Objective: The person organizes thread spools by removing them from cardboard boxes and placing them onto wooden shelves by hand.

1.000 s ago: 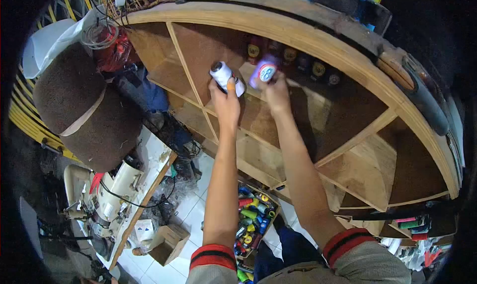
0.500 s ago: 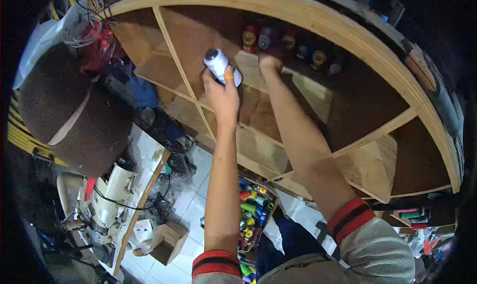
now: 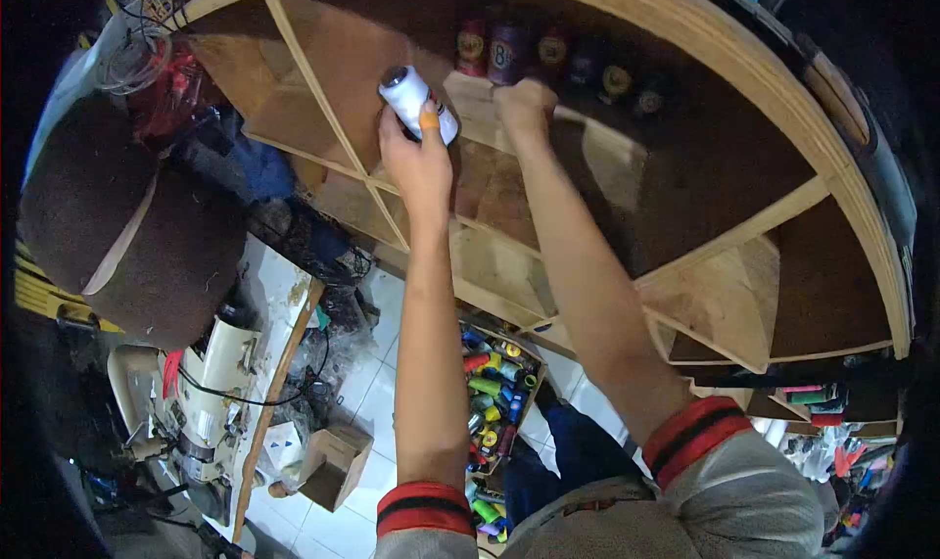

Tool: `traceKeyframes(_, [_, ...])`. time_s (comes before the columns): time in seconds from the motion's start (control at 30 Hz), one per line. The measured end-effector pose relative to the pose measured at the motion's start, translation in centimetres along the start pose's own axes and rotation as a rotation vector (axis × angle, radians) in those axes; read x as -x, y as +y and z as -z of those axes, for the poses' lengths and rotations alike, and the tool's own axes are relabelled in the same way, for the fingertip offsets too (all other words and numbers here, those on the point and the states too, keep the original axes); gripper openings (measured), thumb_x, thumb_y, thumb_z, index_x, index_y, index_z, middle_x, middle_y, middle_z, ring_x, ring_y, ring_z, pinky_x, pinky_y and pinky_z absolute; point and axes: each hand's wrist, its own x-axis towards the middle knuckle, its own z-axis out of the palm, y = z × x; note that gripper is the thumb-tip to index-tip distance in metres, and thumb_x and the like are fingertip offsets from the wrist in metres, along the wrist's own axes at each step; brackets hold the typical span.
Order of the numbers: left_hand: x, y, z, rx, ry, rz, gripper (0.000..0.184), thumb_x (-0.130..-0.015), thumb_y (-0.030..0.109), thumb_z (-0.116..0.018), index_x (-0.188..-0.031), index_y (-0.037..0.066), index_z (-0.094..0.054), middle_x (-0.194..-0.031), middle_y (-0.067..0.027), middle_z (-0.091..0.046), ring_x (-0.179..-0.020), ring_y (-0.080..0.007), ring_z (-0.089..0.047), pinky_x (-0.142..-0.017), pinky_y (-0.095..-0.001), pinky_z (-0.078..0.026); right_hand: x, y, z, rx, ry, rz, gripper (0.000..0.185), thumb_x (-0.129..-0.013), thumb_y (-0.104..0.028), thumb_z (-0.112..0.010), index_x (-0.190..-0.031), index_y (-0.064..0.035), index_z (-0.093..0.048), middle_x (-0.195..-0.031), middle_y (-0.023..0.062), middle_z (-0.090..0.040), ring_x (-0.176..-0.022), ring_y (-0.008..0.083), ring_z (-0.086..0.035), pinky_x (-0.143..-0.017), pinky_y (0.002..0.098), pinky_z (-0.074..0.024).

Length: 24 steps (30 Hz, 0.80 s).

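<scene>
My left hand point(image 3: 421, 158) is wrapped round a white thread spool point(image 3: 406, 97), its dark cone end tilted up to the left. An orange band shows on the thumb. Inside the wooden shelf, my right hand point(image 3: 527, 107) is closed just below a purple spool point(image 3: 505, 54); what it grips, if anything, is hidden. The purple spool stands between a red spool point(image 3: 471, 48) and another reddish one point(image 3: 552, 50). Several darker spools point(image 3: 616, 81) continue the row to the right.
The curved wooden shelf point(image 3: 725, 60) has slanted dividers. Below stands a box of colourful spools point(image 3: 529, 393). A sewing machine point(image 3: 220, 383) is at the lower left, near an open cardboard box point(image 3: 333, 471). A large brown cushion-like object point(image 3: 117, 226) stands at the left.
My right hand has carried the purple spool into the shelf row and now sits slightly below it. My left hand still holds the white spool. The view has shifted.
</scene>
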Motion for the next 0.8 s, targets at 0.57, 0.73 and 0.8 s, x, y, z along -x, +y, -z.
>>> traceKeyframes(0.57, [0.3, -0.3, -0.2, -0.106, -0.143, -0.089, 0.05, -0.085, 0.011, -0.043, -0.13, -0.01, -0.035, -0.126, -0.0307, -0.044, -0.119, -0.0393, -0.043, -0.1, -0.0375, -0.033, 6.8, -3.6, 5.4, -0.192, 0.248, -0.303, 0.043, -0.069, -0.037, -0.073, -0.087, 0.0013, -0.064, -0.101, 0.0242, -0.061, -0.096, 0.0323, -0.06, -0.079, 0.0365, -0.0469])
traceKeyframes(0.73, [0.3, -0.5, -0.1, -0.067, -0.093, -0.106, 0.048, -0.081, 0.008, -0.045, -0.125, -0.01, -0.041, -0.122, -0.0309, -0.048, -0.115, -0.0398, -0.047, -0.098, -0.0381, -0.035, -1.6, 1.0, 0.6, 0.22, 0.228, -0.347, 0.048, -0.072, -0.044, -0.065, -0.091, 0.0, -0.065, -0.103, 0.0203, -0.062, -0.101, 0.0312, -0.058, -0.085, 0.0356, -0.0447])
traceKeyframes(0.8, [0.2, -0.7, -0.2, -0.078, -0.075, -0.126, 0.048, -0.08, 0.008, -0.045, -0.125, -0.01, -0.041, -0.121, -0.031, -0.048, -0.115, -0.04, -0.047, -0.098, -0.0382, -0.036, -2.2, 1.7, -0.3, 0.008, 0.295, -0.43, 0.047, -0.072, -0.043, -0.063, -0.092, -0.0003, -0.065, -0.103, 0.0185, -0.062, -0.1, 0.0298, -0.058, -0.086, 0.0349, -0.0441])
